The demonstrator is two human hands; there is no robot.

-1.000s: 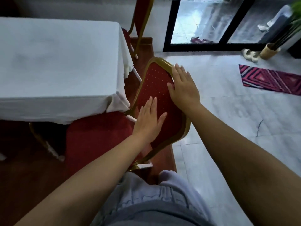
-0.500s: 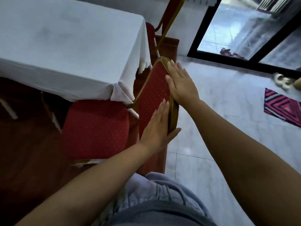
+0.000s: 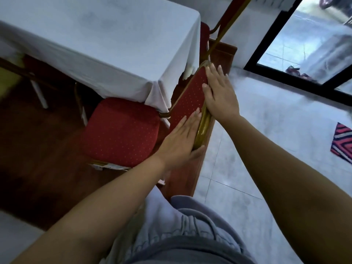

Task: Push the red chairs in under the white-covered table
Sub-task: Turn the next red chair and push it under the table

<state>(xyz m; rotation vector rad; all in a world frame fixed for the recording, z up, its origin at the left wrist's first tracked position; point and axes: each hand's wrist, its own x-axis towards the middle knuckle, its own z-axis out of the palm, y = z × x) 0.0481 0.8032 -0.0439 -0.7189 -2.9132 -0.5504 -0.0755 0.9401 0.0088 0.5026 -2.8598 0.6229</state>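
A red chair with a gold frame stands at the corner of the white-covered table (image 3: 95, 35). Its dotted seat (image 3: 122, 130) has its far edge under the hanging cloth. The backrest (image 3: 190, 100) shows nearly edge-on. My left hand (image 3: 179, 143) lies flat on the backrest's red front at its near end, thumb hooked behind the gold frame. My right hand (image 3: 221, 96) presses on the outer side of the backrest, thumb on the red front. A second red chair (image 3: 228, 16) stands at the table's far side.
Dark wooden flooring (image 3: 38, 149) lies under the table, pale tiles (image 3: 266, 130) to the right. A black-framed glass door (image 3: 285, 80) is at the far right, a striped rug (image 3: 342, 141) near the right edge. Metal legs (image 3: 38, 92) show under the table at left.
My view has swung over the chair, so the backrest now looks edge-on. My left hand has slid to the backrest's near end with its thumb around the frame. My right hand stays on the frame.
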